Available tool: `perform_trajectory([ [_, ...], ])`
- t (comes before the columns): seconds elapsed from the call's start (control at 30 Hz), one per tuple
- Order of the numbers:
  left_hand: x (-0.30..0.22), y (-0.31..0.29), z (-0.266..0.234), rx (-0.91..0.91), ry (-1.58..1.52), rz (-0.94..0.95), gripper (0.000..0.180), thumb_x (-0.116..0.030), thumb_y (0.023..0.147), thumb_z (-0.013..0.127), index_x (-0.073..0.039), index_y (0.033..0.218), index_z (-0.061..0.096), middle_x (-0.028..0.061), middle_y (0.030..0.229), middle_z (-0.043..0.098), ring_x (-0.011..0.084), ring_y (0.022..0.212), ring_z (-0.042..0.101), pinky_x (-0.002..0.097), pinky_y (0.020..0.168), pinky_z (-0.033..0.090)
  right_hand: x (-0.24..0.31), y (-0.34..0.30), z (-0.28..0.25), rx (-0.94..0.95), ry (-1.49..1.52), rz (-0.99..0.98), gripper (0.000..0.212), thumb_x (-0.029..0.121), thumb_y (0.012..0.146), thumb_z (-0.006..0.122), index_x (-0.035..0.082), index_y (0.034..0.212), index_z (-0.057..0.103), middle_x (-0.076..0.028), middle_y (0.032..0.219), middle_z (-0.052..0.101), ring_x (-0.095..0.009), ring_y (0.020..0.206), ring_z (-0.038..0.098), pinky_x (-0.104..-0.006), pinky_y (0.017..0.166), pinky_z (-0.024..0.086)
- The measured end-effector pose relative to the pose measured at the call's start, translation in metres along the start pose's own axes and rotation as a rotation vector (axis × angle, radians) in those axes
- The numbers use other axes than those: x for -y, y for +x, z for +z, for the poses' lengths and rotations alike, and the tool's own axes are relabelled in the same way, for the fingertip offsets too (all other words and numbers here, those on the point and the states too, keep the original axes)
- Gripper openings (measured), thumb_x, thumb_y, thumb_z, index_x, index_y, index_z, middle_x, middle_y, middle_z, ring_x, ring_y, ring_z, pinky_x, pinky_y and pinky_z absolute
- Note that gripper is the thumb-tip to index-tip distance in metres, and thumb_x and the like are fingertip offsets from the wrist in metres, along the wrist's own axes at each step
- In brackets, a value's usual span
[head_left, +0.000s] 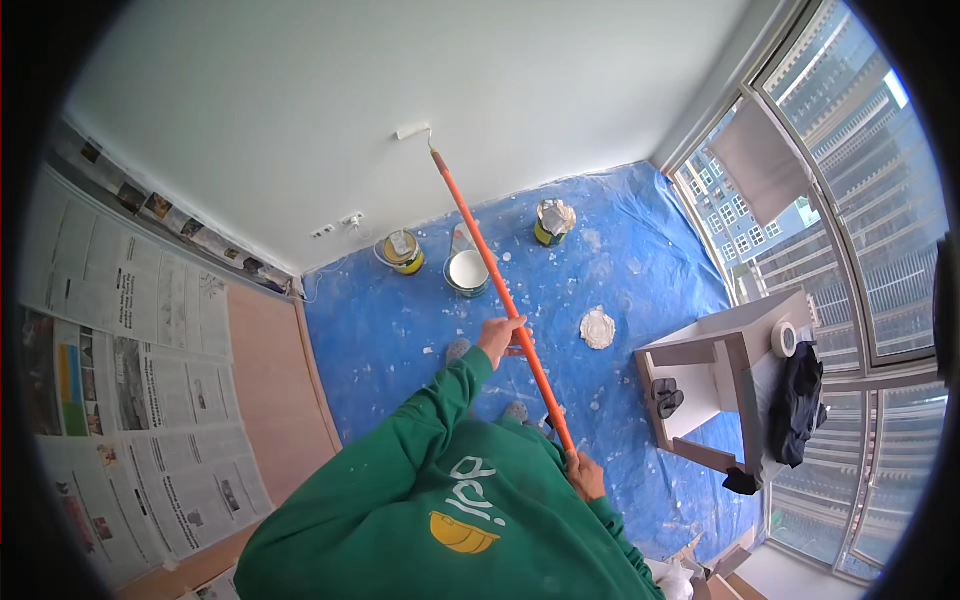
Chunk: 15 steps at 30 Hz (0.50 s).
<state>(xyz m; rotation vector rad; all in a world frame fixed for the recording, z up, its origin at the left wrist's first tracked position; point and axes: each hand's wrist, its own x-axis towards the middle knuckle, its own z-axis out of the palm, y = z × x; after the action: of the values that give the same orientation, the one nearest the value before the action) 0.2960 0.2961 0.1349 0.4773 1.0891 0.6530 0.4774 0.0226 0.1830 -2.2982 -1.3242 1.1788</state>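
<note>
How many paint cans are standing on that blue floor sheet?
3: the left can, nearest the wall sockets; the middle can, open with white paint inside; the right can, its top crumpled over. Others may be hidden.

Fisheye view from wearer's head, facing down and forward, green sweatshirt (410,490) close, wall (350,110) farther off

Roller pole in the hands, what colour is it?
The roller pole is orange, best seen in the head view.
</note>
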Motion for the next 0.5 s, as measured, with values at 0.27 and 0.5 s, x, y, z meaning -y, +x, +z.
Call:
perform_trajectory([
  [0.27, -0.010, 0.066, -0.044, -0.014, -0.063, -0.178, 0.026, -0.025, 0.085, 0.062, -0.002, 0.094, 0.055, 0.0125, 0.086, 0.064, 0.0255, 0.074, 0.067, 0.0399, 0.064, 0.056, 0.035, 0.046, 0.014, 0.087, -0.112, 0.078, 0.057, 0.050, 0.094, 0.032, 0.000, 0.084, 0.058, -0.029, 0.080, 0.059, -0.049, 0.083, 0.055, -0.0530, 0.070, 0.042],
  [0.5, -0.035, 0.150, -0.109, -0.080, -0.131, -0.317, 0.032, -0.026, 0.084, 0.063, 0.000, 0.098, 0.051, 0.0140, 0.084, 0.062, 0.0277, 0.073, 0.067, 0.0443, 0.064, 0.057, 0.101, 0.118, 0.052, 0.147, -0.146, 0.133, 0.059, 0.049, 0.095, 0.030, -0.001, 0.083, 0.059, -0.028, 0.080, 0.059, -0.047, 0.083, 0.056, -0.0515, 0.073, 0.042],
])
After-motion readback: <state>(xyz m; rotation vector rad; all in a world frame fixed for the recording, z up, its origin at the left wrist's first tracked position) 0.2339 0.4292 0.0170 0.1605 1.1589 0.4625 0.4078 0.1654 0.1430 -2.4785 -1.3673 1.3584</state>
